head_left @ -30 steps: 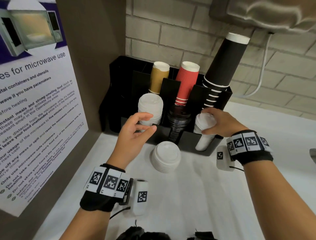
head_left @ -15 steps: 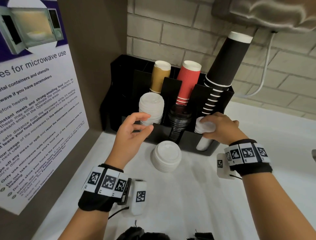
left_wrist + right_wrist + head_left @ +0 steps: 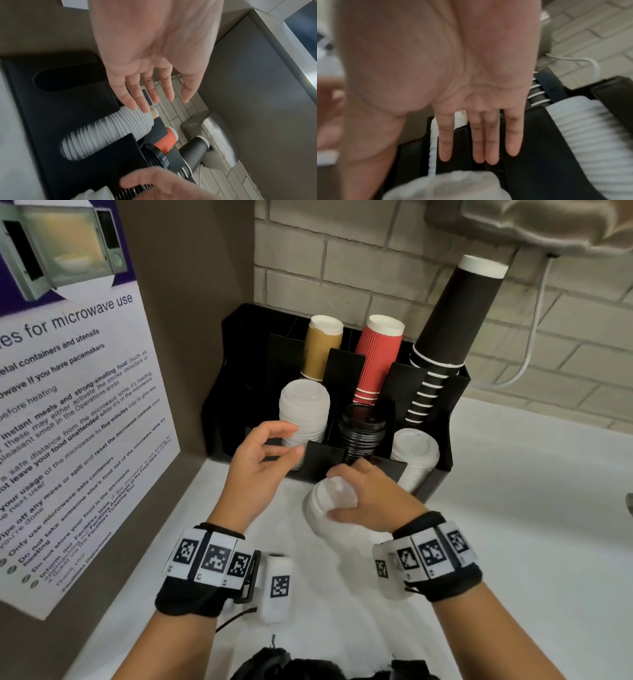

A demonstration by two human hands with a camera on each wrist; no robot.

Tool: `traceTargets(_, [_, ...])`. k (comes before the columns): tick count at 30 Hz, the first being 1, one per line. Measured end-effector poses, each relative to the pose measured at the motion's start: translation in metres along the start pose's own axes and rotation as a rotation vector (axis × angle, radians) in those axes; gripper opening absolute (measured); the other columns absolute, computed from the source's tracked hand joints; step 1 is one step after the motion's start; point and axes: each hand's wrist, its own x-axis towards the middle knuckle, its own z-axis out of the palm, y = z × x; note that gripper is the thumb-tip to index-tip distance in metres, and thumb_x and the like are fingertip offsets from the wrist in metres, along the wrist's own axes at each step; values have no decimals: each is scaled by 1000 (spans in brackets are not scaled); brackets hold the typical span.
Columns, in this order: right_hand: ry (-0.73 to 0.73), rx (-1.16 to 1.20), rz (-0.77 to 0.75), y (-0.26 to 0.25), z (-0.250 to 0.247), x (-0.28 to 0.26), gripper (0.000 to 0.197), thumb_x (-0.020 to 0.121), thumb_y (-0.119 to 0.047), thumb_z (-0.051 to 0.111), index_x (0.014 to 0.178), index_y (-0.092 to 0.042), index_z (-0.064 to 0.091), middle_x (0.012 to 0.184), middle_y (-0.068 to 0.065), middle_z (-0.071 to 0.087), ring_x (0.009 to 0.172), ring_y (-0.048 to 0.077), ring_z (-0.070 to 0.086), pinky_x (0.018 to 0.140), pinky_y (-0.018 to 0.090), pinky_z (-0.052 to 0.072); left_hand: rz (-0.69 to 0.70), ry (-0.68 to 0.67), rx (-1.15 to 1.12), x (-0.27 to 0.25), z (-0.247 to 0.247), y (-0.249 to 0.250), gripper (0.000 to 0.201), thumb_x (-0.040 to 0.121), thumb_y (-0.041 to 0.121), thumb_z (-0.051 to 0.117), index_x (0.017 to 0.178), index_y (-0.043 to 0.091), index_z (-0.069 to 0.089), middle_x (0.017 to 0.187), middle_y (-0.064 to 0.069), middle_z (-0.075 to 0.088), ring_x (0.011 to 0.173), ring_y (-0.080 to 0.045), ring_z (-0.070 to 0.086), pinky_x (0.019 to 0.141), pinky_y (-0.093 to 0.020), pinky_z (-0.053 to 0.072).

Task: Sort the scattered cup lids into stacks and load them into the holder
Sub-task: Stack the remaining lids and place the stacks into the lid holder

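A black holder (image 3: 239,378) stands against the wall. Its front slots hold a white lid stack (image 3: 304,412) on the left, black lids (image 3: 361,429) in the middle and a second white stack (image 3: 414,453) on the right. A short loose stack of white lids (image 3: 320,508) sits on the counter before the holder. My right hand (image 3: 334,493) arches over it with straight fingers (image 3: 491,148) and the thumb on the near side; no grip shows. My left hand (image 3: 296,440) hovers by the left stack (image 3: 109,135), fingers relaxed and holding nothing.
Tan cups (image 3: 322,347), red cups (image 3: 378,357) and a tall leaning stack of black cups (image 3: 455,326) fill the rear slots. A poster panel (image 3: 68,405) walls off the left. A white cable (image 3: 527,364) hangs at the right over the white counter (image 3: 496,542).
My right hand has left the white stack in the right slot and moved left and down onto the loose stack on the counter. My left hand has barely moved.
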Motion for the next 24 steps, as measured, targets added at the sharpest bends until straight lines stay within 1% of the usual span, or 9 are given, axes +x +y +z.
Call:
traceTargets(3, [-61, -89, 60, -7, 10, 6, 82, 73, -50, 74, 142, -37, 32, 127, 7, 40, 119, 29, 42, 101, 45, 41, -1, 3, -1, 0, -4, -1, 25, 89, 15, 67, 107, 32, 62, 113, 8, 61, 85, -1, 62, 77, -15, 48])
traceTargets(5, [-70, -89, 73, -9, 13, 11, 87, 70, -50, 76, 143, -37, 31, 127, 8, 39, 118, 31, 44, 99, 44, 43, 3, 1, -3, 1, -4, -1, 26, 90, 13, 66, 107, 32, 62, 112, 8, 60, 85, 0, 63, 77, -15, 48])
traceTargets(11, [-99, -44, 113, -9, 18, 17, 84, 66, -44, 78, 138, -38, 34, 124, 7, 40, 112, 34, 49, 96, 46, 45, 6, -3, 12, 1, -3, 0, 27, 91, 11, 65, 107, 33, 61, 114, 8, 61, 87, -2, 62, 78, -16, 49])
traceTargets(16, [-42, 6, 105, -6, 12, 14, 80, 64, -44, 77, 132, -40, 37, 117, 2, 40, 107, 30, 50, 96, 48, 43, 0, 1, 2, 1, -6, 1, 27, 91, 11, 65, 107, 32, 61, 113, 8, 61, 85, -1, 62, 77, -16, 49])
traceTargets(18, [-3, 74, 91, -4, 5, 12, 77, 63, -42, 78, 129, -40, 39, 114, 0, 41, 107, 29, 50, 96, 46, 43, -6, 5, 0, 1, -4, 2, 26, 91, 10, 65, 106, 31, 61, 113, 8, 60, 84, 0, 62, 77, -17, 48])
traceTargets(20, [67, 197, 55, -1, -5, 7, 72, 65, -38, 79, 126, -41, 41, 116, 0, 43, 108, 25, 50, 92, 35, 43, -23, -12, -3, 1, -2, 4, 28, 90, 10, 66, 106, 32, 60, 112, 8, 60, 85, -1, 62, 79, -19, 48])
traceTargets(21, [113, 288, 25, 1, -10, 3, 70, 66, -36, 80, 125, -41, 43, 118, -1, 46, 109, 21, 50, 89, 29, 41, -46, -47, -15, 1, -1, 5, 30, 87, 13, 70, 108, 33, 60, 113, 8, 60, 88, -2, 63, 81, -22, 48])
traceTargets(22, [157, 399, -12, 1, -15, -1, 69, 67, -35, 81, 124, -41, 44, 119, -2, 49, 109, 17, 51, 87, 26, 41, -83, -109, -24, 0, 0, 5, 38, 81, 20, 76, 112, 34, 59, 116, 10, 59, 93, -4, 63, 83, -24, 49])
traceTargets(24, [198, 639, -87, -3, -24, -11, 68, 68, -36, 82, 125, -44, 45, 115, -10, 56, 103, 9, 58, 84, 22, 47, -159, -280, -17, -3, 3, 5, 72, 63, 38, 84, 127, 39, 52, 130, 13, 55, 110, -7, 61, 90, -29, 51])
